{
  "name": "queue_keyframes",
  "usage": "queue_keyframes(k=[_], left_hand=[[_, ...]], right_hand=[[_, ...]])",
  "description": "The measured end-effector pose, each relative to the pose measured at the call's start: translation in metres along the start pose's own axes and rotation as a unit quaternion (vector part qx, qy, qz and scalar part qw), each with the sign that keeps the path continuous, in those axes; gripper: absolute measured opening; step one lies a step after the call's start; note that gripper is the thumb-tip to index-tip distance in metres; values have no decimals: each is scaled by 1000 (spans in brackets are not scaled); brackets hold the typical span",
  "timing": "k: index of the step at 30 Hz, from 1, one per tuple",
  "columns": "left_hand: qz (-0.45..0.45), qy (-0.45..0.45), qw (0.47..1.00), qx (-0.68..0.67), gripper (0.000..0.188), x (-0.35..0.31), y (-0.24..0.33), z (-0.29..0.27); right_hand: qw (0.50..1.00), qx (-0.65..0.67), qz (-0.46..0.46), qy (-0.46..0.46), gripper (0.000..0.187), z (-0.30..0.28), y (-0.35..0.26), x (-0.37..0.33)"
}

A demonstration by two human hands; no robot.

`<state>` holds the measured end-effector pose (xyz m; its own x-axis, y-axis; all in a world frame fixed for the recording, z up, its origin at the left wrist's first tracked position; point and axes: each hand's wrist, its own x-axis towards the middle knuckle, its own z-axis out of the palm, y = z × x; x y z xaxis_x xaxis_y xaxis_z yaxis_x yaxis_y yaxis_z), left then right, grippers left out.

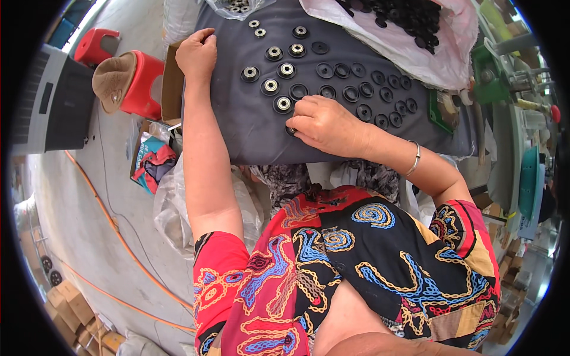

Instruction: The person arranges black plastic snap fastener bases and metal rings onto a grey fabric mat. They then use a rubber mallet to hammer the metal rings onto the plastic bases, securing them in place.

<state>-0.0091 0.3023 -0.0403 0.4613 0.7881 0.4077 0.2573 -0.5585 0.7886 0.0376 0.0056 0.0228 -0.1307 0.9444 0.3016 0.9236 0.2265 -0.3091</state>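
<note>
Across the grey cloth-covered table (237,130) lie black round wheels (325,70). Several at the left carry a silver ring-shaped bearing (283,104) in the middle; those farther right look bare. Two loose bearings (260,32) lie at the far left. My right hand (329,127) is closed by the near edge, its fingertips pinching a wheel (290,130) that they mostly cover. My left hand (198,54) is curled closed at the table's left edge, beside a cardboard box (172,83); whatever is in its fingers is hidden.
A white sack (454,41) of black parts lies open at the far right, and a clear bag (228,10) of bearings at the far edge. Red stools (148,83), one bearing a brown hat (113,80), stand left. Green machine parts (490,74) border the right.
</note>
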Motion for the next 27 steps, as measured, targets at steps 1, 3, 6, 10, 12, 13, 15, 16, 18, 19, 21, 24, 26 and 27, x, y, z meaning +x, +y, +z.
queue_keyframes(k=[1,3,6,10,12,13,15,16,18,19,21,24,26,27], left_hand=[[5,2,1000,6,22,1,-2,0],[16,7,1000,18,22,2,-7,2],[8,6,1000,1,21,0,-7,1],[2,8,1000,-5,21,1,-3,0],[-18,2,1000,-14,21,0,2,-1],[-26,-1,999,-20,21,1,5,-1],[0,3,1000,-11,21,1,-1,-2],[10,6,1000,-6,22,0,-6,-3],[4,5,1000,-17,21,1,-4,-2],[-1,1,1000,-24,20,-1,-2,-1],[4,5,1000,-1,20,0,2,-2],[2,-5,1000,16,22,-1,4,-2],[5,-5,1000,21,23,0,1,-4],[11,1,1000,22,23,0,-5,-4]], right_hand=[[1000,-6,-2,1,22,0,1,1],[999,-37,-1,-18,13,2,0,1],[998,-49,-7,-24,14,-5,-1,9],[998,-15,29,55,16,-27,24,46],[992,-24,75,94,17,-29,51,75],[988,-53,103,98,19,-29,65,90],[982,-106,134,82,24,-10,97,116],[977,-122,164,54,25,-5,104,128],[961,-154,231,-3,28,4,112,141],[958,-161,238,0,28,7,115,145],[951,-177,253,7,27,13,120,146],[965,-168,201,-6,23,11,128,136],[980,-127,150,16,22,2,123,126],[988,-88,119,38,21,-5,113,113]])
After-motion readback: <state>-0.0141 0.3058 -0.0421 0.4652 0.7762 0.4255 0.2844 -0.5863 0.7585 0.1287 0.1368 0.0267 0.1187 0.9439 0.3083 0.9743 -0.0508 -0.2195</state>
